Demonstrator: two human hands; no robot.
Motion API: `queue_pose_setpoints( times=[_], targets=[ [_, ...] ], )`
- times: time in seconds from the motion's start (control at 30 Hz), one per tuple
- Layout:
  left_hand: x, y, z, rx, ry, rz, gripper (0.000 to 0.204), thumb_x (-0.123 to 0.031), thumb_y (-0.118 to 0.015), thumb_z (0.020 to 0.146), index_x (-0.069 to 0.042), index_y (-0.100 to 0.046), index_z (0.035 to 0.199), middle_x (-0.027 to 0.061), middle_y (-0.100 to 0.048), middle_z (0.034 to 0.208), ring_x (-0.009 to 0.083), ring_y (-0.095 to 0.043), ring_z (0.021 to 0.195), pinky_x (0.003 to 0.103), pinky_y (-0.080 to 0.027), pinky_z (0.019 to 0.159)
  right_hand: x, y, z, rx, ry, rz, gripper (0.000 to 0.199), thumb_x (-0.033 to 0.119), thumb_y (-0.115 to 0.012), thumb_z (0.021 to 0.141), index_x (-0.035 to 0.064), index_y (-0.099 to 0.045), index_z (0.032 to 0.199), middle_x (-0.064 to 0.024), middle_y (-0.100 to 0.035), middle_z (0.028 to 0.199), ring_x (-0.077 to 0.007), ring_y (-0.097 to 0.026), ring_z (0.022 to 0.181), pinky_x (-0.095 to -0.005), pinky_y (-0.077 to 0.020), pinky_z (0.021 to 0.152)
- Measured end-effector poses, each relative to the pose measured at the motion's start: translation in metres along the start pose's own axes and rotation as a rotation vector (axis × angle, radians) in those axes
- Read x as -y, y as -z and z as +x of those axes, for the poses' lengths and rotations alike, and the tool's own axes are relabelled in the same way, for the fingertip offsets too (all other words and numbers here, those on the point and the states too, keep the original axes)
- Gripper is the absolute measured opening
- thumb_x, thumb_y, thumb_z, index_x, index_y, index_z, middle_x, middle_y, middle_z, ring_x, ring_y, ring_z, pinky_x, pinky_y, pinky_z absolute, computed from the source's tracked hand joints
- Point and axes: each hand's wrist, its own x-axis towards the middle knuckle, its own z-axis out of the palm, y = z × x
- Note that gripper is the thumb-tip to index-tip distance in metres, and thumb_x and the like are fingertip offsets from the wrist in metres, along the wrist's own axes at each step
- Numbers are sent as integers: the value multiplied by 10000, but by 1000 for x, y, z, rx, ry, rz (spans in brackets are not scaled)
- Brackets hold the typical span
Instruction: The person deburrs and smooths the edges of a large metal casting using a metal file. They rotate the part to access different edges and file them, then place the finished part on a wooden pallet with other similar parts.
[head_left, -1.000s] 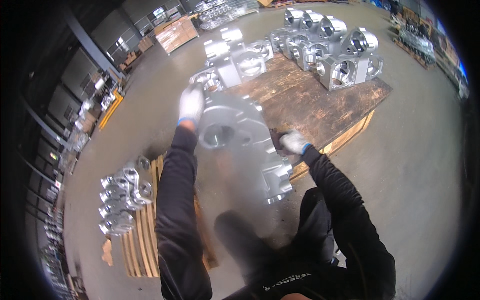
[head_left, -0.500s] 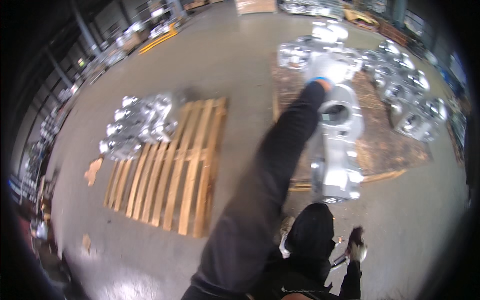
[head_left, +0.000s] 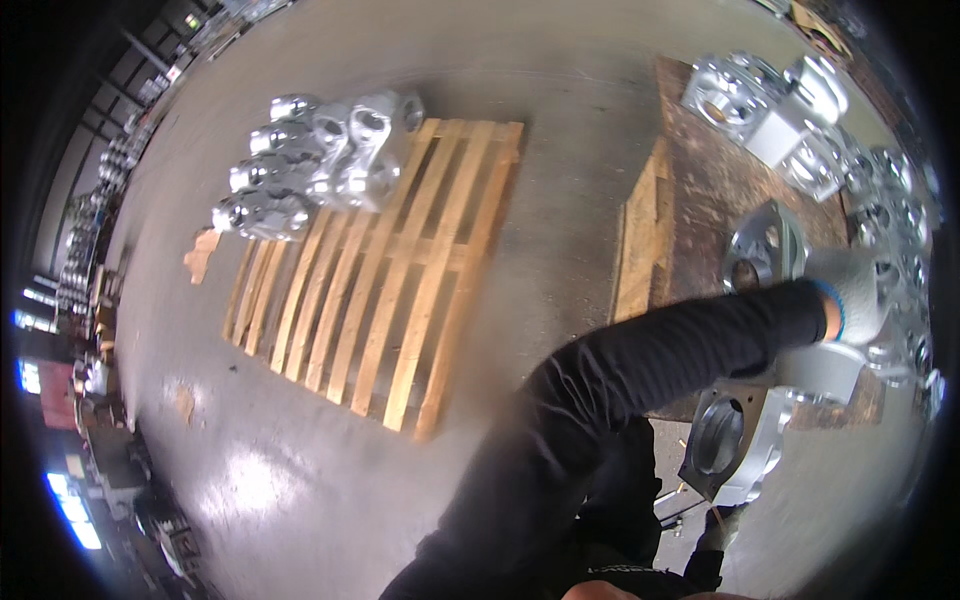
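My left arm reaches across to the right, and my left hand, in a white glove with a blue cuff, is closed on the middle of a long silvery metal casting. The fingertips are hidden behind the glove. One end of the casting, a square flange with a large round bore, points toward me past the board's near edge; another bored flange shows on the far side of my sleeve. Low in the picture, just under the near flange, is my right hand, also gloved. Its fingers are mostly hidden, so what it holds cannot be made out.
A dark, worn wooden board on a pallet bears several more castings at its far and right sides. To the left, a slatted wooden pallet carries a cluster of castings. Scraps of cardboard lie on the floor.
The view has swung right and down. My left hand has come from the casting's far end to its middle, nearer to me. My right hand is now right beneath the near flange.
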Motion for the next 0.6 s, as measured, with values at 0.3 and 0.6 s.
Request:
queue_pose_setpoints(
  times=[0.3, 0.6],
  targets=[
    [-48, 59, -61, -142, 530, -80, 410, -375, -581, 979, -69, -633, 712, 166, -579, 620, 405, -564, 563, 558, -399, 568, 206, -147, -103, -336, 50, -156, 527, 600, -446, 1079, 183, -476, 759, 67, -318, 596, -87, -321, 495, -259, -281, 486],
    [-79, 72, -138, -346, 788, -321, 525, -486, -508, 1021, -10, -701, 916, 225, -714, 863, 436, -701, 802, 525, -537, 696, 292, -301, -128, 673, 379, -637, 729, 313, -589, 1078, 33, -191, 1620, -150, -599, 1350, -279, -524, 1313, -423, -462, 1091]
  ],
)
